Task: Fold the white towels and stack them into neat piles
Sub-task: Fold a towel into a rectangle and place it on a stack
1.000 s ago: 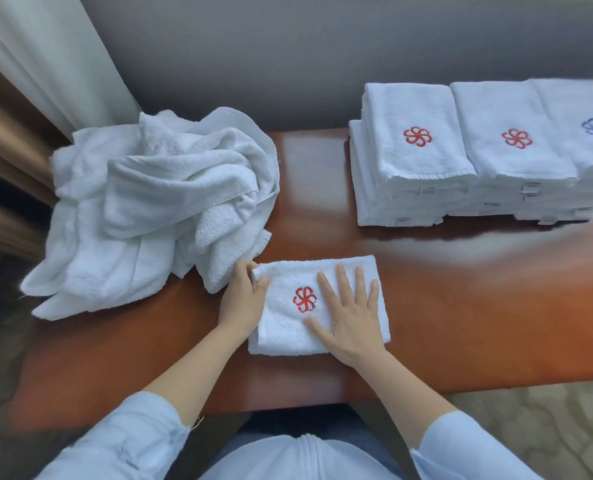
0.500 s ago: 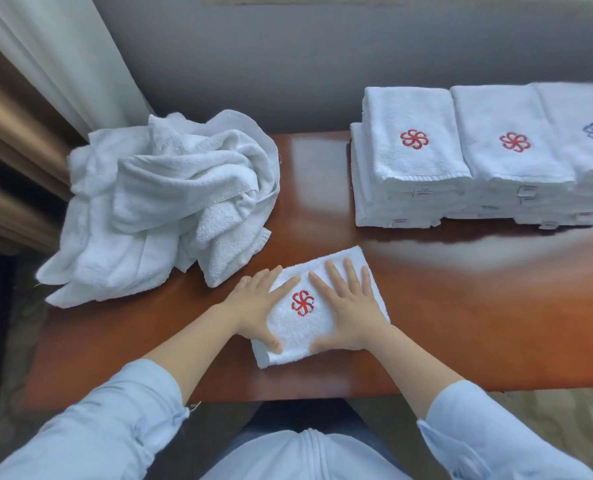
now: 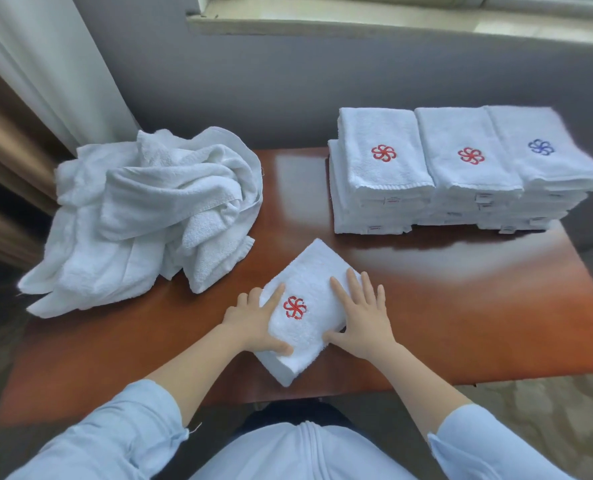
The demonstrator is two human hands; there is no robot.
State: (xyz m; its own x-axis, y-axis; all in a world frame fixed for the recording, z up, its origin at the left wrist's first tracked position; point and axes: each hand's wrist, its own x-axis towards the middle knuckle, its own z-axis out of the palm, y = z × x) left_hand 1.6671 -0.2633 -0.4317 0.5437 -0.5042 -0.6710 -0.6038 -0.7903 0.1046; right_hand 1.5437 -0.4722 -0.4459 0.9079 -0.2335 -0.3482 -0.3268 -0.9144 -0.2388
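A folded white towel (image 3: 310,289) with a red flower emblem lies askew near the table's front edge, one corner pointing at me. My left hand (image 3: 253,322) lies along its left side, fingers straight and thumb on top near the front corner. My right hand (image 3: 360,315) rests flat on its right side, fingers spread. At the back right stand three piles of folded towels (image 3: 461,174), two topped with red emblems, one with blue. A heap of unfolded white towels (image 3: 149,216) covers the table's left part.
The brown wooden table (image 3: 461,306) has bare surface at the right front and between heap and piles. A grey wall and window sill (image 3: 357,19) lie behind. Curtains (image 3: 45,64) hang at the left. Patterned floor shows around the table.
The folded towel has turned counter-clockwise under both hands, from square to the table edge to diagonal. My left hand went from pinching its corner to lying flat on it.
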